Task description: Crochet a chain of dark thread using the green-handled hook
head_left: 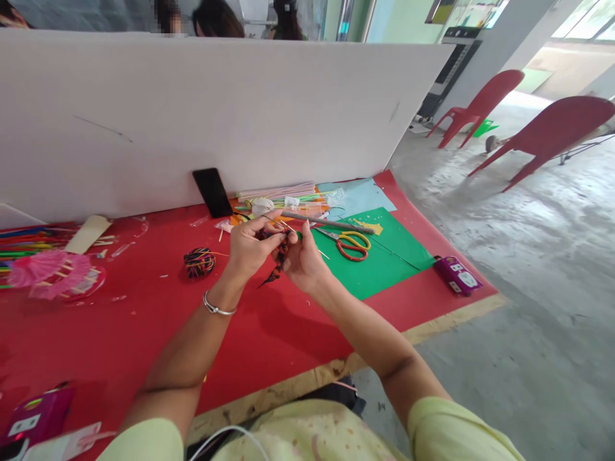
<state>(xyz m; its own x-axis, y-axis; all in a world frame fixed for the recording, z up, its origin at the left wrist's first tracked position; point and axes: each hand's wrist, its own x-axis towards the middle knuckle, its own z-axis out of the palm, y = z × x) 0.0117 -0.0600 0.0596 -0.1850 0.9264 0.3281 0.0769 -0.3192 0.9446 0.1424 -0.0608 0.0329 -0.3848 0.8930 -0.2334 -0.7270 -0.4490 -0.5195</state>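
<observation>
Near the middle of the view, my left hand (250, 246) pinches a small piece of dark multicolored knitted or crocheted yarn work (275, 272) and a thin needle or hook (288, 226). My right hand (303, 256) holds the other side of the same piece, close against the left fingertips. A strip of the work hangs below between the hands. To the left, a dark multicolored yarn ball (199, 262) lies on the red table cover (168, 333), with a strand leading toward my left hand. A thin brown stick (336, 223) lies just behind the right fingers.
Scissors (353, 244) lie on a green sheet (398, 246) at the right. A black phone (212, 193) leans on the white partition (216, 109). Purple packet (457, 275) at the right edge; pink paper craft (52, 274) at left. Red chairs (552, 131) stand beyond.
</observation>
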